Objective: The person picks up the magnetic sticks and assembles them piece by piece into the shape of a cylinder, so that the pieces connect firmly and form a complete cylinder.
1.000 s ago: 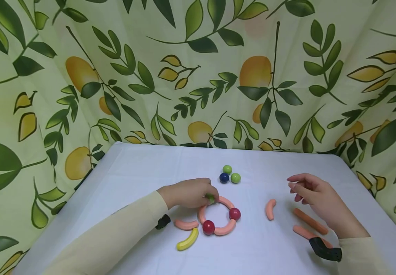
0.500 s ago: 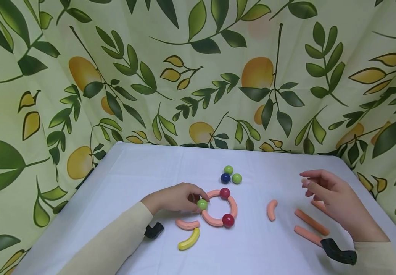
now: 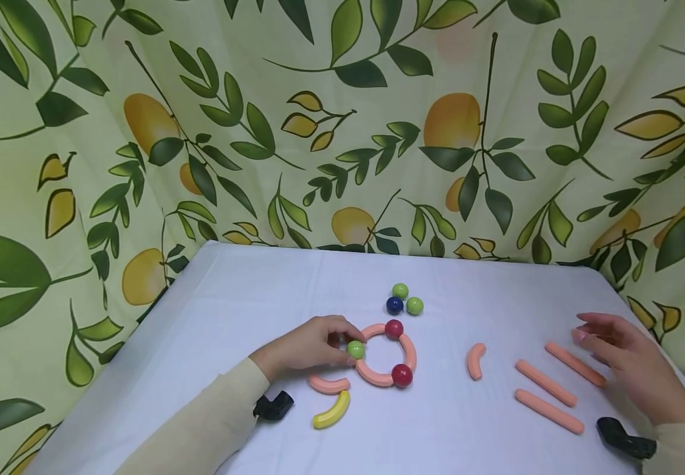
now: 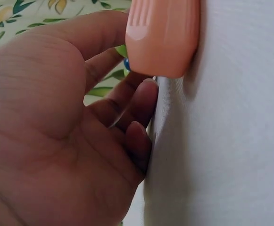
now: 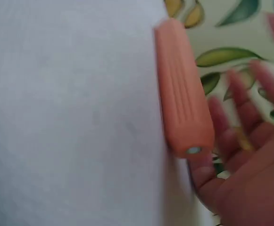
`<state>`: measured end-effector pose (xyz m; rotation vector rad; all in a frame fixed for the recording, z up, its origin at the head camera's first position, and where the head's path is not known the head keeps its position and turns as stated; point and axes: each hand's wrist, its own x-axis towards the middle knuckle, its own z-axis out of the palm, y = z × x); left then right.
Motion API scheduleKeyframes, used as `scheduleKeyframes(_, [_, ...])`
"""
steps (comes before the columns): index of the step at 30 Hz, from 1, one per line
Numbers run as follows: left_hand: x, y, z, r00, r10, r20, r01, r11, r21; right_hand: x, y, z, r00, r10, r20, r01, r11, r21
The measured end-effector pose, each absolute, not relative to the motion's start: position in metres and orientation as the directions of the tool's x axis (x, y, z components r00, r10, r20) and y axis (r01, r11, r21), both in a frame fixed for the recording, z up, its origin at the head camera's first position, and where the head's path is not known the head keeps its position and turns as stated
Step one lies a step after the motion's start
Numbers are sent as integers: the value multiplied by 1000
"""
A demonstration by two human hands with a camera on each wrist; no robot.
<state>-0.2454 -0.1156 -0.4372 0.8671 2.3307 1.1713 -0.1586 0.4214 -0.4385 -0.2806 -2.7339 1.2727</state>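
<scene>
My left hand (image 3: 317, 344) pinches a green ball (image 3: 356, 349) between thumb and fingertips. This ball forms the left point of a ring of curved pink rods (image 3: 409, 353), with a red ball (image 3: 394, 328) at the top and another red ball (image 3: 402, 375) at the lower right. The left wrist view shows the blunt end of a pink rod (image 4: 162, 40) close to the fingers. Over at the right, my right hand (image 3: 633, 363) hovers with loosely bent fingers and holds nothing. Straight pink rods (image 3: 549, 411) lie beside it; the right wrist view shows one pink rod (image 5: 184, 89) close up.
Behind the ring sit two green balls (image 3: 415, 305) and a dark blue ball (image 3: 394, 305). A loose curved pink rod (image 3: 328, 385) and a yellow curved rod (image 3: 331, 410) lie near the left wrist. Another curved pink rod (image 3: 476, 361) rests right of the ring.
The ring has turned counterclockwise under my left hand: one red ball moved to the top, the green ball to the left. My right hand has drawn away rightward, uncovering the straight rods.
</scene>
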Motion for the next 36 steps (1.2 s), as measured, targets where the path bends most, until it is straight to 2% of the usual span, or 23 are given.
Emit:
scheduleKeyframes(4, [-247,-116,-439,-742,667,-63,344,460,819,-161,436,-453,-989,142,-44,129,668,-733])
scheduleKeyframes(8, [-247,-117,-439,-747,662,-57,342,457,821,-163,437,-455,-994,102,-45,105,727,-678])
scheduleKeyframes(18, [-246,-117,-441,-759,650,-29,347,443,826,-168,422,-442,-972,126,-196,217,799,-560])
scheduleKeyframes(22, [-246,-116,-441,-761,648,-28,343,438,831,-169,415,-436,-968,123,-217,222,823,-523])
scheduleKeyframes(30, [-245,-112,-442,-772,634,-44,324,453,831,-166,389,-404,-987,127,-93,157,734,-660])
scheduleKeyframes(36, [-244,-111,-441,-780,625,-38,322,452,832,-157,343,-383,-995,33,96,-54,630,-775])
